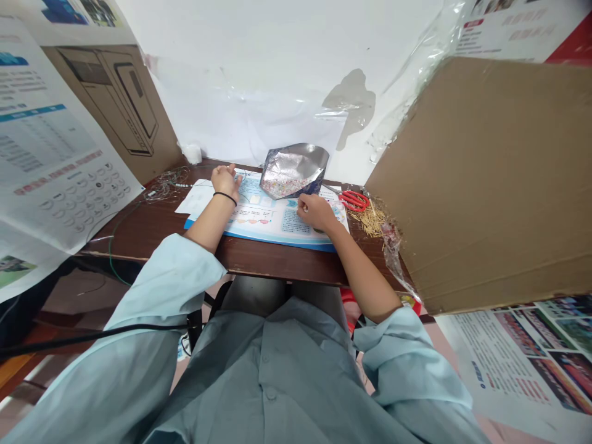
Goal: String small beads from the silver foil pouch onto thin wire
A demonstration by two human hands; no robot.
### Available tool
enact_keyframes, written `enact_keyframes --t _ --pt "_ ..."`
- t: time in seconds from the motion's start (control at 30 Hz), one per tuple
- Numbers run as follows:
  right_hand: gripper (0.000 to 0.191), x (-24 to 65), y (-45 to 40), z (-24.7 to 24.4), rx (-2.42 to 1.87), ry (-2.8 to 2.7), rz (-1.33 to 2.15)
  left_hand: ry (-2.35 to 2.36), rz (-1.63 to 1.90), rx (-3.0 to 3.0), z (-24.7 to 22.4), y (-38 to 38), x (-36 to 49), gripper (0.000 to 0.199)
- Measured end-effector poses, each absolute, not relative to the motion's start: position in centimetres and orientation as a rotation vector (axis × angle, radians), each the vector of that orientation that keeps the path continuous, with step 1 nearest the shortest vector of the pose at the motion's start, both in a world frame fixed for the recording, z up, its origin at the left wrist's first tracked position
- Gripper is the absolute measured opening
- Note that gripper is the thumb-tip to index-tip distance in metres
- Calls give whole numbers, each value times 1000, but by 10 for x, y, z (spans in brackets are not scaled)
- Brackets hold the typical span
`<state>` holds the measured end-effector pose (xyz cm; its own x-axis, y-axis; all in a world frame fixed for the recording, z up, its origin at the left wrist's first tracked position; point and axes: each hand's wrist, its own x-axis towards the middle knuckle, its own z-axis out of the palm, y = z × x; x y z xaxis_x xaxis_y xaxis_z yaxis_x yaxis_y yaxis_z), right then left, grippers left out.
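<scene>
A silver-lined pouch [296, 169] with small pink and white beads in it stands on printed sheets [259, 228] on the dark brown desk [277, 262]. My left hand [226, 184], with a black band at its wrist, is over the left part of the sheets; its fingers are bent and partly apart, and a thin thread runs near them. Just below the pouch's right corner is my right hand [315, 211], its fingers curled together. Whatever the right fingers hold is too small to make out.
Red-handled scissors [354, 200] lie at the right beside a pile of thin golden sticks [371, 219]. Tangled clear thread [164, 185] is at the desk's left. Cardboard panels [499, 179] and a white wall [277, 61] enclose the desk. Crumpled plastic [392, 246] hangs near its right edge.
</scene>
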<state>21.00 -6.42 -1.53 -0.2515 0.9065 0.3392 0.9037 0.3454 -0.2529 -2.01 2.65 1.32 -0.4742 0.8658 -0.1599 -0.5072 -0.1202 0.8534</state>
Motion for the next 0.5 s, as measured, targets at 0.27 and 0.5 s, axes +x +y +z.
enact_keyframes --t 0.27,0.5 --pt "18 216 -67 -11 -1863 -2123 -15 955 1760 479 12 27 -19 14" --pt "23 221 -62 -14 -1625 -2055 63 716 1193 838 21 -8 6 14"
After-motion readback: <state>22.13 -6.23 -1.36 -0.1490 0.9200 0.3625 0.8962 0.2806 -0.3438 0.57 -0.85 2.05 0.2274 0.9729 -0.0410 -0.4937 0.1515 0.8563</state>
